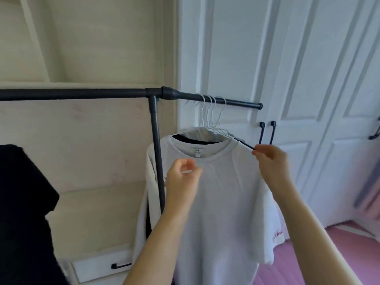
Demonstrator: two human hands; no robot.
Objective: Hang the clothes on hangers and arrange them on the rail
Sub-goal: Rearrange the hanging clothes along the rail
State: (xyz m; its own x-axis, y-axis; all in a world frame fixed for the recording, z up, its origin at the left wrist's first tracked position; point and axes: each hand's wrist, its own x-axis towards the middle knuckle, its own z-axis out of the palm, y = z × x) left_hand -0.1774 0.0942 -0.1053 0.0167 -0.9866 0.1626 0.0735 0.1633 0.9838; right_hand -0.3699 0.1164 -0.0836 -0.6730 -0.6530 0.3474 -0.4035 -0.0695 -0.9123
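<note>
A black metal rail [82,94] runs across the view on an upright post [156,153]. Several white wire hangers [211,118] hook over the rail's right end. The nearest one carries a white T-shirt [216,202], with a dark garment behind its collar. My right hand [271,161] pinches the shirt's right shoulder at a dark edge that pokes out there. My left hand [183,175] hovers in front of the shirt's chest with its fingers loosely curled; I cannot tell whether it holds cloth.
A black garment [24,212] hangs at the left edge. White cupboard doors with black handles [267,132] stand right behind the rail. A drawer with a black handle [121,265] sits low on the beige wall. Pink floor [349,243] and lilac fabric lie to the right.
</note>
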